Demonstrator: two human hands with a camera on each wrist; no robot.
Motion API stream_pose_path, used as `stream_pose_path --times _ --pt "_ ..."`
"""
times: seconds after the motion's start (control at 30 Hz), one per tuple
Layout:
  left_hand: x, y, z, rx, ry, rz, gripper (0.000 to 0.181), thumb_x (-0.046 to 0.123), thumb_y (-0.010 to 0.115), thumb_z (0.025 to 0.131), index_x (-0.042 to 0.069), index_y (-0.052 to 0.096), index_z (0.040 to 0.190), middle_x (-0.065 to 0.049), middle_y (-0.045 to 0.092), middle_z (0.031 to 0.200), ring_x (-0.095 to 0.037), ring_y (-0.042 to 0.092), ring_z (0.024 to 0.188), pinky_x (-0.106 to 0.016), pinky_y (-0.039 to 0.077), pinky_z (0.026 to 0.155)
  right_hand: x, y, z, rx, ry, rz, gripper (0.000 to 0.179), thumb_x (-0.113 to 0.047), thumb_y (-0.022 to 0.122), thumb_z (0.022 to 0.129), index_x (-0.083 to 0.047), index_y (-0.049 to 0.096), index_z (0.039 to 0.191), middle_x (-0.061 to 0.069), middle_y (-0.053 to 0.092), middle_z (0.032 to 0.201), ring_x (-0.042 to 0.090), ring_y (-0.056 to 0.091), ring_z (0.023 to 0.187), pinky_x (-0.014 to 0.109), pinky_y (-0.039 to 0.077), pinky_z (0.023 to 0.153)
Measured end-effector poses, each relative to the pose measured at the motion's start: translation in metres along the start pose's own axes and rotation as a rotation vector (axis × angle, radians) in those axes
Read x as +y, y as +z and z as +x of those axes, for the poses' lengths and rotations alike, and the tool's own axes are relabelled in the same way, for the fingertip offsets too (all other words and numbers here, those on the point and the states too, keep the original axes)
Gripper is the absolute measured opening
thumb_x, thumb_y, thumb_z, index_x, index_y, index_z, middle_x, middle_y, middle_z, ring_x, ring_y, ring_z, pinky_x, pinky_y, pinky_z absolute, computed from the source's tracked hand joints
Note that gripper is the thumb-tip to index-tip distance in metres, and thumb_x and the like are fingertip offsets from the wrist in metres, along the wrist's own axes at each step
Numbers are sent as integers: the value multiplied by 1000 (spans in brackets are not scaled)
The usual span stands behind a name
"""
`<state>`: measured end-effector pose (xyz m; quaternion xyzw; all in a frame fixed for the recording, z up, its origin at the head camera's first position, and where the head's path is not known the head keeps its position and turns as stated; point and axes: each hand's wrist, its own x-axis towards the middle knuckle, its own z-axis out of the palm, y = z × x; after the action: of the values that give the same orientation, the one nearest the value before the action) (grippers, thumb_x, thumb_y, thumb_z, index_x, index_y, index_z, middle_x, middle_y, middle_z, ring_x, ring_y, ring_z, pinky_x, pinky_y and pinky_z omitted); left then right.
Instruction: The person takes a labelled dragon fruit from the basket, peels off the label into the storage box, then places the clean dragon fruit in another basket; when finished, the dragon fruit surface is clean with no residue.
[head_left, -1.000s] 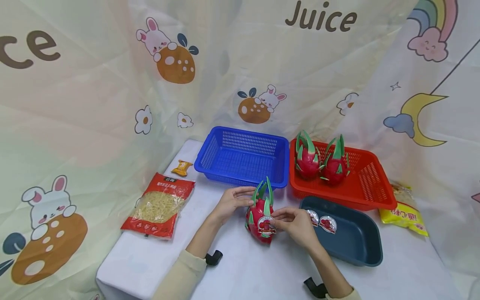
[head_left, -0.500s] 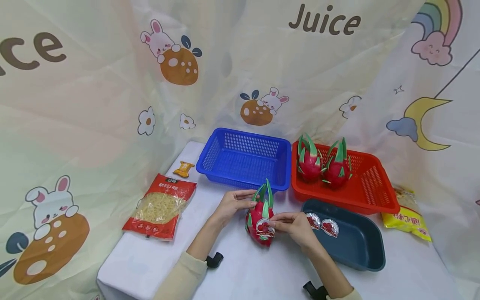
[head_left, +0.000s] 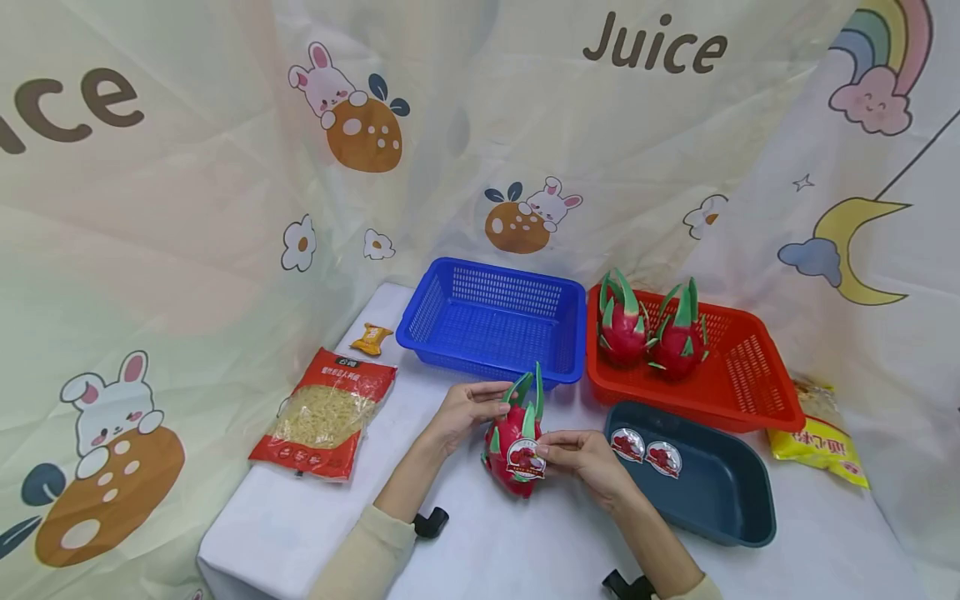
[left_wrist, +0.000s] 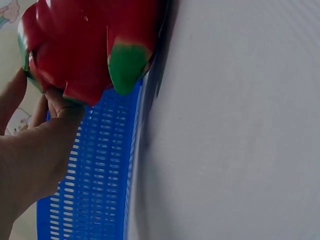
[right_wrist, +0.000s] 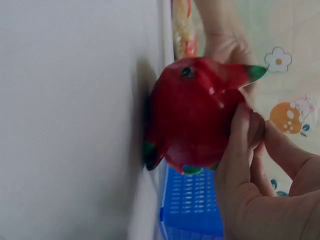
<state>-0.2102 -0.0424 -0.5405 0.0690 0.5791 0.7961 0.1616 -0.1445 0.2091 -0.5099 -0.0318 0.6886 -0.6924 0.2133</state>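
In the head view my left hand [head_left: 463, 414] grips a red dragon fruit [head_left: 501, 435] near its green leafy top, over the white table. My right hand [head_left: 592, 467] pinches the right edge of a round sticker [head_left: 527, 459] that lies against the front of the fruit. The left wrist view shows the left fingers and thumb [left_wrist: 65, 105] at the dragon fruit [left_wrist: 75, 45]. From the right wrist, the fruit [right_wrist: 192, 115] hides the sticker's face, while the right thumb and fingers [right_wrist: 237, 145] meet at its side. Two similar stickers [head_left: 645, 450] lie in the dark tray.
A blue basket [head_left: 491, 368] stands behind the hands. Beside it, a red basket [head_left: 750, 367] holds two more dragon fruits [head_left: 624, 333]. The dark tray [head_left: 720, 492] is at right, near a yellow bag [head_left: 821, 446]. At left lie a red pasta bag [head_left: 326, 414] and an orange-wrapped snack [head_left: 371, 338].
The dragon fruit has shifted slightly left, with its lower end turned a little. The right hand has followed with the sticker. The head view has moved slightly.
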Motion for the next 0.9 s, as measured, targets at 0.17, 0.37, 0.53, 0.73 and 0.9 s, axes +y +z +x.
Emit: stream_pose_path --times 0.17,0.37,0.53,0.73,0.9 --pt "-1 -1 1 -10 4 -29 46 -1 73 92 -7 64 137 -24 69 130 -16 72 104 -24 59 82 -4 2 -2 -20 37 53 25 -11 72 99 6 74 117 3 77 104 17 72 94 31 62 85" --pt "0 -4 1 -19 3 -37 48 0 74 91 -7 63 137 -25 68 132 -14 72 99 -23 59 79 -15 0 -1 30 25 135 21 -12 71 100 0 76 116 4 77 104 19 72 98 34 62 89" --pt "-1 -4 0 -30 0 -54 48 -3 73 92 -7 62 138 -30 63 136 -13 73 98 -23 59 79 -27 -9 -9 150 14 27 35 -18 78 95 3 72 121 9 78 108 24 74 98 37 63 87" --pt "-1 -4 -1 -41 -4 -41 46 -1 73 93 -5 64 138 -26 66 134 -15 73 102 -24 59 82 -40 -33 -21 219 6 -82 44 -22 81 93 4 69 127 11 78 109 24 74 97 34 62 88" --pt "2 -6 -2 -49 -15 -22 45 1 74 93 -3 65 137 -20 69 133 -16 72 104 -25 59 84 -51 -56 -35 237 6 -143 50 -23 81 93 2 66 134 9 78 110 19 74 96 34 62 88"
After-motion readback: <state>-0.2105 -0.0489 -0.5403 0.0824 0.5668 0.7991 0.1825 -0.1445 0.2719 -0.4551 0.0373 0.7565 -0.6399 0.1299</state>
